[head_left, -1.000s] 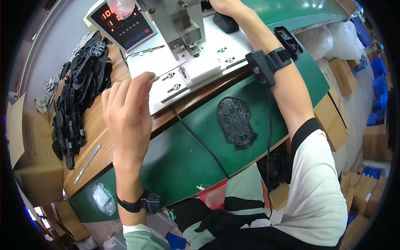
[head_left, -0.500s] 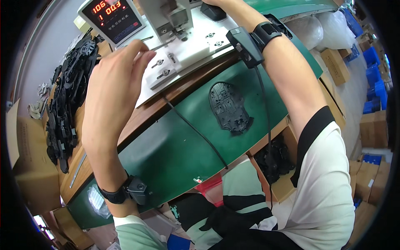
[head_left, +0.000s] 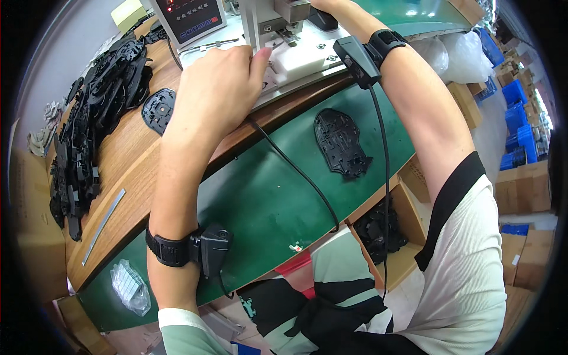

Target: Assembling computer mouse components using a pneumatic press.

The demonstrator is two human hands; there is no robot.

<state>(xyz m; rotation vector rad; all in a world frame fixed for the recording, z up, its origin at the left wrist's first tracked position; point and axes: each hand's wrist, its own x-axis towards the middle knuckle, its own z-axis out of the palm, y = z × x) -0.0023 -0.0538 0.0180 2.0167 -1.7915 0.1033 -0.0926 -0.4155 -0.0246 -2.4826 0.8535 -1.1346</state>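
Note:
My left hand (head_left: 222, 89) is at the front of a white machine base (head_left: 302, 68), its back toward me and its thumb raised apart. Its fingers are bent away out of sight, so whether they hold anything is hidden. Above the base stands a metal press head (head_left: 275, 21). Behind the hand lies a thin metal rod-like tool (head_left: 210, 45). My right hand (head_left: 326, 5) is cut off by the top edge next to a black rounded part (head_left: 322, 20); its fingers do not show. A black moulded plastic shell (head_left: 341, 144) lies on the green mat (head_left: 266, 204).
A control box (head_left: 192, 21) stands behind my left hand. Black plastic parts (head_left: 103, 112) are heaped at left, with another shell (head_left: 158, 110) beside my forearm. A cable (head_left: 296, 168) crosses the mat. A carton (head_left: 408, 260) of black pieces sits at the near right.
My left hand has moved right, toward the press head. The thin dark rod at its fingertips no longer shows there. The view has shifted, and the shell beside my left forearm has come into sight.

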